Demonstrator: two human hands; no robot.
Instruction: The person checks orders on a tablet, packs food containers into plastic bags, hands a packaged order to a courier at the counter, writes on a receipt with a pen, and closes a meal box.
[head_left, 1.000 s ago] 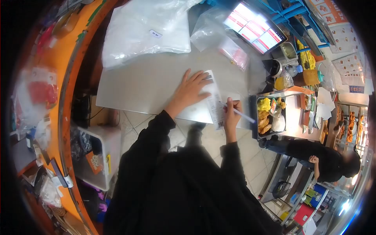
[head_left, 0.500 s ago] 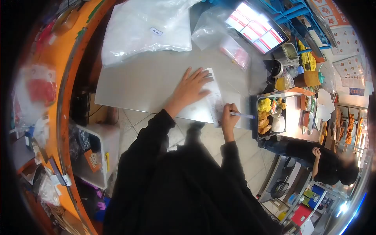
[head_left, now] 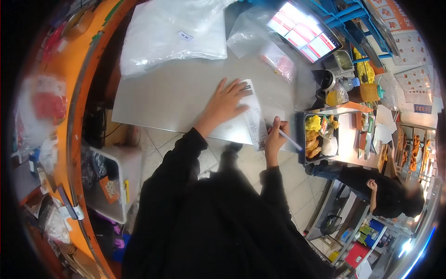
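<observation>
A long white printed receipt [head_left: 254, 122] lies on the grey metal table [head_left: 158, 95], its lower end at the near edge. My left hand [head_left: 225, 104] rests flat with fingers spread, the fingertips on the upper part of the paper. At the receipt's lower right, my right hand [head_left: 275, 139] is closed round a pen [head_left: 291, 140], whose white shaft sticks out to the right and ends in a dark blue tip. The writing end of the pen is mostly hidden by my fingers.
Clear plastic bags [head_left: 174, 37] lie at the back left of the table. A lit screen [head_left: 304, 32] stands at the back right. A black tray of food [head_left: 320, 137] is right of my right hand. A person [head_left: 381, 190] stands farther right; a grey bin [head_left: 111, 181] is at lower left.
My right hand has turned and shifted slightly, and the pen's outer end has swung downward. My left hand stays on the receipt.
</observation>
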